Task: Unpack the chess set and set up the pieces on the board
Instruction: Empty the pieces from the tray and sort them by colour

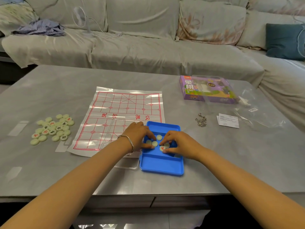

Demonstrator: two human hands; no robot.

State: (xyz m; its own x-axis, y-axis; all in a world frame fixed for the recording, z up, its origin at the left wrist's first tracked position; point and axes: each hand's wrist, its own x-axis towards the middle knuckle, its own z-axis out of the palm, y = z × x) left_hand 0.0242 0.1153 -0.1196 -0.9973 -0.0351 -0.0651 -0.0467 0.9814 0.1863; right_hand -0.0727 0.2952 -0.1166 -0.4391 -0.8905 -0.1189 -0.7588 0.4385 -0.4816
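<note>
Grey table (49, 90), draped sofa (132, 52) behind. Both your hands sit in the blue case (161, 169): left hand (138, 136) curls round two pale pieces (154, 143), right hand (179, 144) pinches the red-marked piece (162, 147).

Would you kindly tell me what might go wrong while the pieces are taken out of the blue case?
The blue case rests on the near corner of the board, so shifting it may drag the creased sheet askew. Both the left hand and right hand crowd the few pieces in the case; one could slip and roll away. The pile to the left lies mixed, some face-down, so sorting errors are possible.
</note>
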